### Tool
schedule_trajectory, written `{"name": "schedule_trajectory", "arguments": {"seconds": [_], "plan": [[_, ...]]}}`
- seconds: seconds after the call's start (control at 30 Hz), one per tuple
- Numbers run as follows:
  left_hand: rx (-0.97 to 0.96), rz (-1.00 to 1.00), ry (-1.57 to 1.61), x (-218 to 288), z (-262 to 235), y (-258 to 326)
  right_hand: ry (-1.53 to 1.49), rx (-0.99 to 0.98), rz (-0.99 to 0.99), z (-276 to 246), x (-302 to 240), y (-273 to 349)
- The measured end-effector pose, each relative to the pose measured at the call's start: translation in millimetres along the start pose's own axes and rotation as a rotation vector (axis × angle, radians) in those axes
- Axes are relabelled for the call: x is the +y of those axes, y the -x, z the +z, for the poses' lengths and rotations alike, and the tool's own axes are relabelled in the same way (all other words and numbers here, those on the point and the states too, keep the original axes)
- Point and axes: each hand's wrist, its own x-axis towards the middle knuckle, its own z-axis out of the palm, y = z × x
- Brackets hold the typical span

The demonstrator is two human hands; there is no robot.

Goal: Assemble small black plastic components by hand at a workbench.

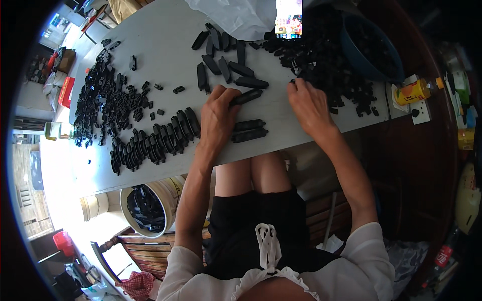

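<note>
A long black plastic part point(246, 97) lay on the grey table point(165, 45), pinched at its near end by the left hand point(218, 118). The right hand point(309, 105) rested half-curled, fingertips in the loose heap of small black pieces point(326, 60), its hold indiscernible. Two finished parts point(249, 130) lay between the wrists.
</note>
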Motion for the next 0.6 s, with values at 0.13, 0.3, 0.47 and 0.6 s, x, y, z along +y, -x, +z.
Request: {"name": "schedule_trajectory", "arguments": {"seconds": [0.13,0.3,0.47,0.6], "plan": [[0.008,-0.022,0.028,-2,2,1,-0.049,0.040,-0.082,3,-10,-1],[0.045,0.022,0.085,-6,4,3,-0.107,0.141,-0.052,13,-7,-12],[0.053,0.011,0.114,-5,4,4,-0.938,0.077,0.222,15,1,-19],[0.042,-0.012,0.117,-5,2,4,-1.761,-0.151,0.464,7,5,-22]]}}
